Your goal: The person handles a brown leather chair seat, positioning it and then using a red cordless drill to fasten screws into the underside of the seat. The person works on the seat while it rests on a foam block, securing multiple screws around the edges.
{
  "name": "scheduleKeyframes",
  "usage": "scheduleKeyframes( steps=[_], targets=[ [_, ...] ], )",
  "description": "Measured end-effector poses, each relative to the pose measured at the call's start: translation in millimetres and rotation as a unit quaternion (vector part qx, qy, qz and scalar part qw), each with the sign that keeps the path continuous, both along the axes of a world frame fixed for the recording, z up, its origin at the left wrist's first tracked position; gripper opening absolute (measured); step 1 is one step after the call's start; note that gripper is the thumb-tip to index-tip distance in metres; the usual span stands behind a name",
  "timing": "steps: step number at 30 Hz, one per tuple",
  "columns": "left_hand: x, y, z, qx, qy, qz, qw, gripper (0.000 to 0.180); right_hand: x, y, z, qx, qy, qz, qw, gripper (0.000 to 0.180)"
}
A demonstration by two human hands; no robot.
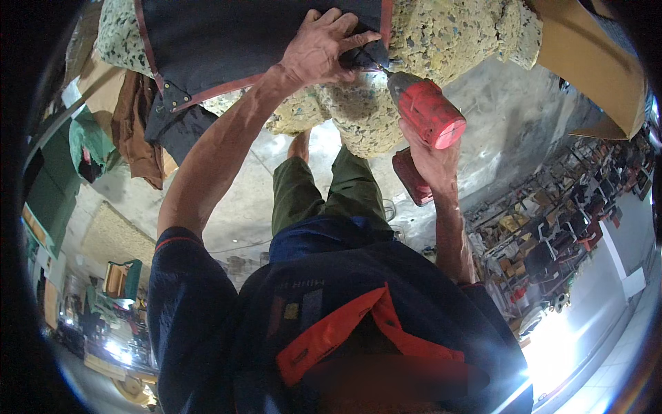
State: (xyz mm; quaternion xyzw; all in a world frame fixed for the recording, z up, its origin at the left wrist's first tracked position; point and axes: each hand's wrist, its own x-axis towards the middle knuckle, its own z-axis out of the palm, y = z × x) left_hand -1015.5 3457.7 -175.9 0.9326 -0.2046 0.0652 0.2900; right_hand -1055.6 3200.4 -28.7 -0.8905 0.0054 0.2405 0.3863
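A red cordless drill [429, 114] is gripped by its handle in my right hand [431, 162]; its battery base shows below the fingers. The drill's bit points up and left to the near right corner of a black fabric panel [227, 45] with reddish-brown edging. My left hand [323, 50] presses on that corner, its fingers apart, with the thumb side close to the bit tip. Under the panel lies thick speckled foam [441, 41]. At the panel's near left corner is a dark patch with several metal eyelets [174, 96]. The exact spot where the bit touches is too small to tell.
Brown cloth [134, 127] and dark cloth [181, 131] hang at the left below the foam. A bent cardboard sheet [593, 69] stands at the far right. Shelves crowded with small items [552, 228] line the right side. A foam slab [117, 234] lies on the floor at left.
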Motion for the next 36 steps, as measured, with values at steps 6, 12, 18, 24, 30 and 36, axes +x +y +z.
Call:
scheduleKeyframes(
  steps=[6,12,18,24,30,36],
  targets=[
    [3.1,1.4,0.6,0.069,0.046,-0.005,0.997,0.087,-2.1,-10.0,-18.8,0.024,0.066,-0.055,0.996,0.042],
    [4.0,0.8,-2.4,0.032,-0.002,0.004,0.999,0.090,-7.1,-19.9,-22.0,-0.040,-0.033,0.026,0.998,0.037],
    [5.2,1.4,-1.4,0.017,-0.001,0.001,1.000,0.086,-13.0,-28.3,-26.5,-0.035,-0.019,0.014,0.999,0.032],
    [5.1,2.4,1.6,0.048,0.014,-0.004,0.999,0.085,-18.6,-39.6,-29.5,-0.028,-0.002,0.019,0.999,0.030],
    [4.1,3.4,3.5,0.039,0.009,-0.004,0.999,0.089,-25.3,-37.2,-33.3,0.042,0.025,-0.008,0.999,0.028],
    [4.5,3.7,5.6,0.061,0.038,-0.012,0.997,0.090,-32.5,-25.2,-40.8,0.124,0.021,-0.051,0.991,0.033]
  ],
)
